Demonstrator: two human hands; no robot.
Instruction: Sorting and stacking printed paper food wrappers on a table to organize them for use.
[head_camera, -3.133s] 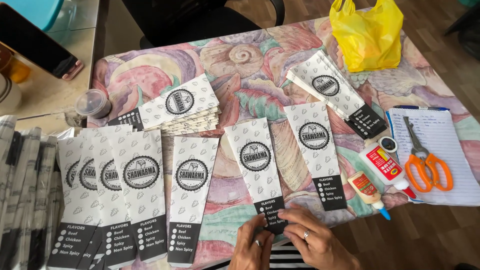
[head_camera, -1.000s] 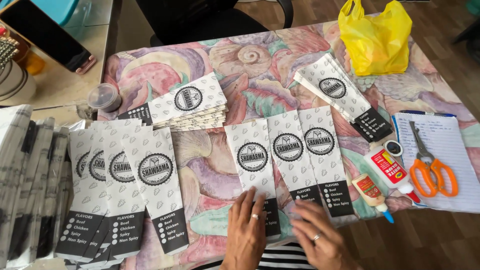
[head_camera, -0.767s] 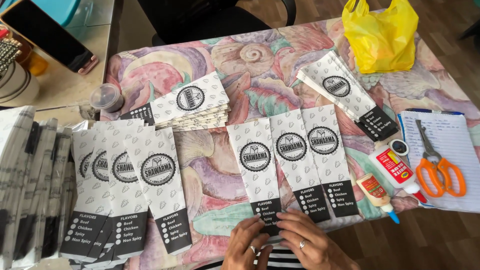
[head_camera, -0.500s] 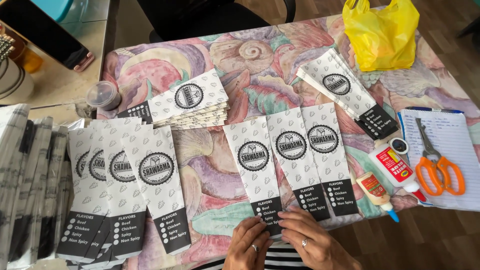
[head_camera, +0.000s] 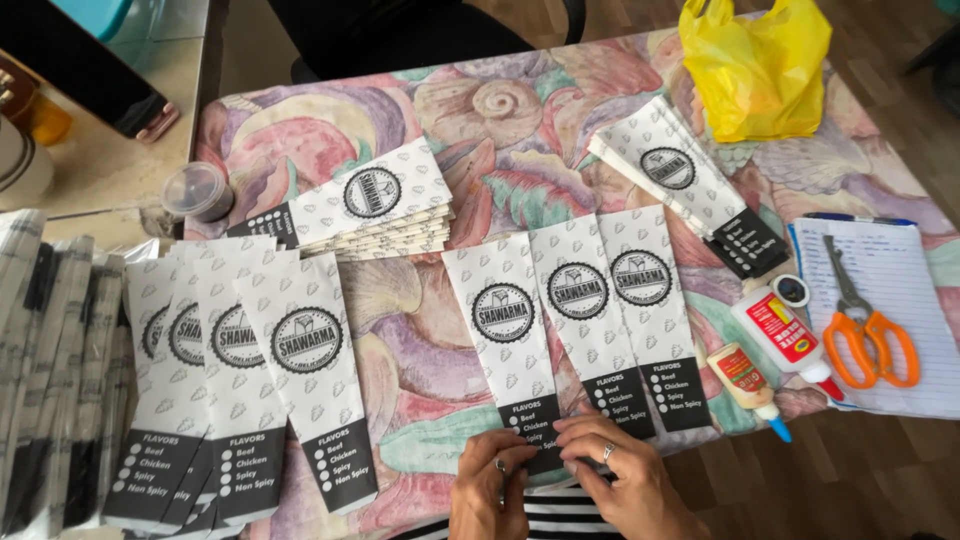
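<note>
Left hand (head_camera: 490, 483) | our grip pinches the paper sleeve (head_camera: 512, 345) bottom | right hand (head_camera: 612, 462) | same hold | glue bottle (head_camera: 787, 334) right of sleeve | desk (head_camera: 420, 370)

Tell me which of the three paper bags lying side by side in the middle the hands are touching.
The leftmost bag: both the left hand and right hand press its black bottom end; the other two lie untouched beside it.

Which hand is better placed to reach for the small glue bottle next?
Right, probably. The right hand rests at the bottom of the paper sleeves, nearer the small glue bottle. The left hand would have to cross over it.
</note>
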